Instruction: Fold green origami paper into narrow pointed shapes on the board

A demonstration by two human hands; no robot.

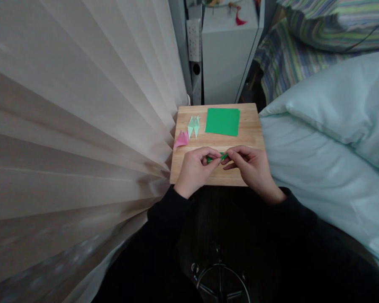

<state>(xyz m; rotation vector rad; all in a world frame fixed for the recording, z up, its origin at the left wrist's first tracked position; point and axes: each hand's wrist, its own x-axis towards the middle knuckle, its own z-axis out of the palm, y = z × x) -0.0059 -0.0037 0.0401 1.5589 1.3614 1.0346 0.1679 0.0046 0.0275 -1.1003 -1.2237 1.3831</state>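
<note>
Between my two hands is a small piece of folded green paper (223, 156), largely covered by the fingers. My left hand (199, 165) pinches its left part between thumb and fingers. On the other side, my right hand (248, 163) grips the right end with thumb and forefinger, the other fingers curled below. Both hands hover over the near half of a small wooden table (214, 179). Beyond them lies a stack of green paper sheets (222, 122). Left of the stack are pale green folded paper pieces (193, 125) and a pink folded paper piece (181, 139).
A pale curtain (123, 105) hangs along the table's left side. To the right is a bed with a light mint quilt (318, 126) and a striped pillow (328, 29). A grey-white cabinet (225, 59) stands behind the table. Below shows a wheeled metal base (221, 286).
</note>
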